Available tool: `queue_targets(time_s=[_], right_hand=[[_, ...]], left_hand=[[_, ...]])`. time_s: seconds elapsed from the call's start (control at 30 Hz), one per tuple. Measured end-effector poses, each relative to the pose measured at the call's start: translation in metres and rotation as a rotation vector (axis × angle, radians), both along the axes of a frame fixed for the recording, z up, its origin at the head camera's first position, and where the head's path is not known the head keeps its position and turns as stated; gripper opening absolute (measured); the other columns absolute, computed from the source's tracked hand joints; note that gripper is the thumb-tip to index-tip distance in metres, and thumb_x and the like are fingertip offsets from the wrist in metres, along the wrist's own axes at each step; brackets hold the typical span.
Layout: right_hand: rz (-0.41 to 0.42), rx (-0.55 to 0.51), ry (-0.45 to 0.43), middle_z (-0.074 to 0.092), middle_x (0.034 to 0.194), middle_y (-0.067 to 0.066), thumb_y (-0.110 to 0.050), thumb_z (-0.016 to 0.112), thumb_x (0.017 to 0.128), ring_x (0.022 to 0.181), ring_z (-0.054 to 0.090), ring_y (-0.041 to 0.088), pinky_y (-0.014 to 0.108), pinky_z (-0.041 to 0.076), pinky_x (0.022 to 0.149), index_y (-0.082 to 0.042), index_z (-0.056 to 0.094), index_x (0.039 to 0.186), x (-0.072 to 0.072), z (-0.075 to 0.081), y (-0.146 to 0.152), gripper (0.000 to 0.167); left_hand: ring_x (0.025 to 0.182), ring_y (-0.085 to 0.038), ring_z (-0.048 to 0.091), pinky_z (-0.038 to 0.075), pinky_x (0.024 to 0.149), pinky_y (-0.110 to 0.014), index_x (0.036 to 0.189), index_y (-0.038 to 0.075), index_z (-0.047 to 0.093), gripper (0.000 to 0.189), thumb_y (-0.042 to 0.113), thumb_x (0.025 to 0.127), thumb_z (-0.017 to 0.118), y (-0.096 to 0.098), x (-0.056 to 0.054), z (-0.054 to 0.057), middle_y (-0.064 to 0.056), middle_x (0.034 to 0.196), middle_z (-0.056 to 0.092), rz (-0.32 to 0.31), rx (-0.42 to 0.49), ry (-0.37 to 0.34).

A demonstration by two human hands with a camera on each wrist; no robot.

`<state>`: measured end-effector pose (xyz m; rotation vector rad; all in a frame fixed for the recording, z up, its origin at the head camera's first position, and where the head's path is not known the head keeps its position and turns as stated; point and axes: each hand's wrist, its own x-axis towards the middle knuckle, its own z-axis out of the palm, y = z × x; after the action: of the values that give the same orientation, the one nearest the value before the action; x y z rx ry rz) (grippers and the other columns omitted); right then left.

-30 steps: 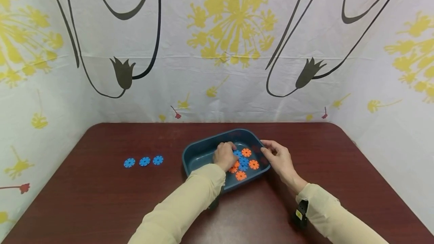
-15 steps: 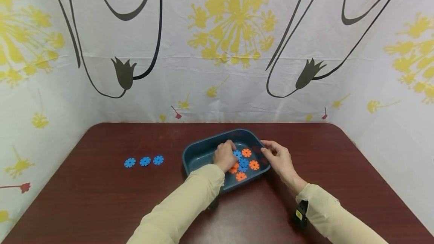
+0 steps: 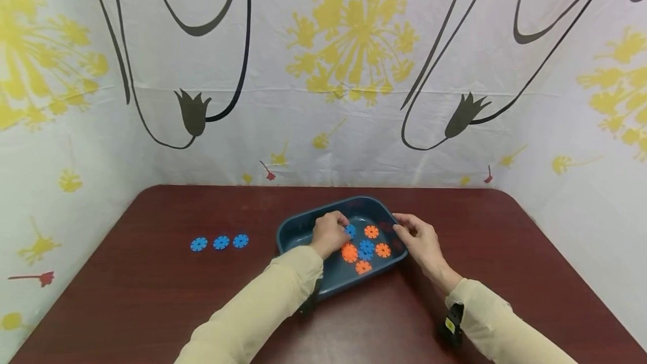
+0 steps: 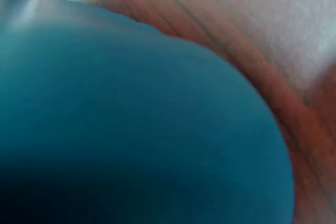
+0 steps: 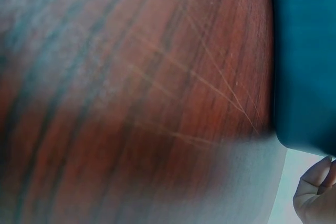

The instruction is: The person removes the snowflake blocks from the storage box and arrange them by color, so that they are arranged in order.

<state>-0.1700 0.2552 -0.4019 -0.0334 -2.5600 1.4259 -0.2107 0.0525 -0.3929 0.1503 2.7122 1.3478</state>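
My left hand [image 3: 329, 233] reaches into a dark teal tray [image 3: 298, 228] and pinches a blue notched disc [image 3: 350, 231] at its fingertips. Part of that disc is hidden behind the fingers. Beside the hand in the tray lie an orange notched disc [image 3: 349, 253], another orange disc [image 3: 371, 232], further orange ones and a few overlapping blue discs [image 3: 366, 248]. At the tray's right end, my right hand [image 3: 420, 241] holds the rim between thumb and fingers. In the right wrist view its curled fingers [image 5: 315, 190] show at the tray wall [image 5: 307, 61].
Three blue discs [image 3: 221, 242] lie in a row on the dark red-brown table [image 3: 151, 296], left of the tray. A patterned white cloth [image 3: 323, 128] hangs behind the table and along both sides. The tray's outer wall [image 4: 147, 108] fills much of the left wrist view.
The left hand has drawn slightly left within the tray, taking a blue disc with it and uncovering an orange disc. The right hand stays on the rim. The head view has shifted slightly.
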Motion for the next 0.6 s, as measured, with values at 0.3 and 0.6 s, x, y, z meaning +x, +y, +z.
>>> queue_targets(time_s=[0.3,0.6], right_hand=[[0.01,0.007,-0.007,0.055,0.083,0.017,-0.018,0.058,0.094,0.066,0.049,0.015,0.022,0.041,0.053,-0.009,0.061,0.122,-0.001,0.0,0.0,0.03],[0.009,0.008,0.009,0.054,0.079,0.012,-0.016,0.058,0.094,0.062,0.047,0.013,0.023,0.039,0.05,-0.009,0.062,0.121,-0.001,-0.001,-0.001,0.028]], left_hand=[[0.072,-0.015,0.058,0.054,0.065,-0.031,0.102,0.01,0.066,0.026,0.004,0.078,0.074,-0.016,0.008,0.012,-0.005,0.085,0.063,-0.027,0.287,-0.095],[0.083,-0.021,0.065,0.056,0.077,-0.038,0.11,0.011,0.066,0.027,0.008,0.083,0.07,-0.039,0.016,0.026,-0.008,0.096,0.064,-0.068,0.43,-0.151]])
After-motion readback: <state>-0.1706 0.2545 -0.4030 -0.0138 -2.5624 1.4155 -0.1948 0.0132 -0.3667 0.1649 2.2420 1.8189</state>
